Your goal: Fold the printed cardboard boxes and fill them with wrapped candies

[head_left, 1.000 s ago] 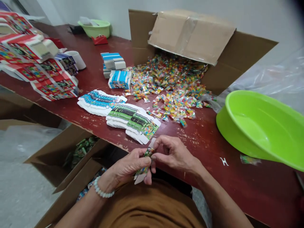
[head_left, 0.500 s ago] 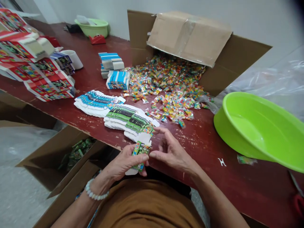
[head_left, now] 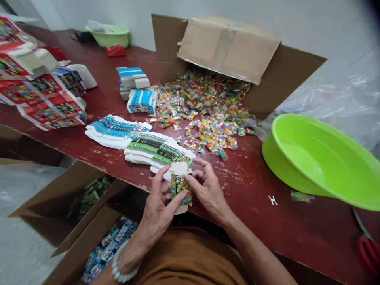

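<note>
A small green printed carton [head_left: 180,188] with white end flaps is held upright at the table's front edge. My left hand [head_left: 160,206] grips it from the left, thumb across its front. On the other side, my right hand [head_left: 209,190] holds the upper right edge between thumb and fingers. Just beyond lies a fanned row of flat green cartons [head_left: 157,150]. Blue flat cartons [head_left: 114,130] fan out to its left. Behind them, a heap of wrapped colourful candies [head_left: 208,107] spills from a cardboard box [head_left: 228,47].
A lime-green basin [head_left: 314,158] stands at right, with red-handled scissors [head_left: 368,245] nearby. Bundled blue cartons [head_left: 142,101] and stacked red cartons [head_left: 50,95] are at left. Below the table edge are open boxes [head_left: 59,206], one with blue packs [head_left: 109,245].
The green carton has turned more upright and faces me. My right hand has moved from beside it onto its right edge. The whole view has shifted slightly.
</note>
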A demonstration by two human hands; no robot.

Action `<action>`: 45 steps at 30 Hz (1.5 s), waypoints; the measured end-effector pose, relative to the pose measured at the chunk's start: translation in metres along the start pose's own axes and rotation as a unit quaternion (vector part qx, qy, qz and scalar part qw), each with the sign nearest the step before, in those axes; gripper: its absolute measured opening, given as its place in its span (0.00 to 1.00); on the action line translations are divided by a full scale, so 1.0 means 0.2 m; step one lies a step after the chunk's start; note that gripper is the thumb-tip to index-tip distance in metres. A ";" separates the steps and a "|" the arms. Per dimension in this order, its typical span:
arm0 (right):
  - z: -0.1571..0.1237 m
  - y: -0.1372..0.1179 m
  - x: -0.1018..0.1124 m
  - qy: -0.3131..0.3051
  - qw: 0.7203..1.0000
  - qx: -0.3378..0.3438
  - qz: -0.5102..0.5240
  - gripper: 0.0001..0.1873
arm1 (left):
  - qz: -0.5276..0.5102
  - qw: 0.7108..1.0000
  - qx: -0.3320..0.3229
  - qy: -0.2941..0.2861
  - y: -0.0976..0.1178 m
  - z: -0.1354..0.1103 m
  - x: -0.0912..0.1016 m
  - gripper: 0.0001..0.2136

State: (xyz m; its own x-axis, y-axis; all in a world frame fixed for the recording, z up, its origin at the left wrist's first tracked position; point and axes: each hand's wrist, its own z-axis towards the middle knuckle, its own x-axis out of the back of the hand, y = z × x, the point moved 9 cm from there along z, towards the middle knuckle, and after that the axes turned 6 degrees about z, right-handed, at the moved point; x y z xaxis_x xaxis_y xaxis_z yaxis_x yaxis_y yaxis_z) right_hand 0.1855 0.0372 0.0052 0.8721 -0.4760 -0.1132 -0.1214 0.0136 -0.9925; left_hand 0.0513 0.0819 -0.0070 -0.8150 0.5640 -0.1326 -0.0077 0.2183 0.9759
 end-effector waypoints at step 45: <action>0.02 -0.17 -0.09 -0.166 0.977 0.100 -0.093 0.06 | -0.037 0.989 0.134 -0.044 -0.12 0.02 -0.05 0.35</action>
State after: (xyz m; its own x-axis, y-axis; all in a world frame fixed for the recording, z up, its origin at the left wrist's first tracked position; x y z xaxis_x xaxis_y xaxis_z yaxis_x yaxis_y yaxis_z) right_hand 0.1754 0.0487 0.0402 0.9801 -0.1747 0.0938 0.1194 0.1422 -0.9826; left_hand 0.0623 0.0740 -0.0303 -0.7645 0.6030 -0.2280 0.0976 0.4579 0.8836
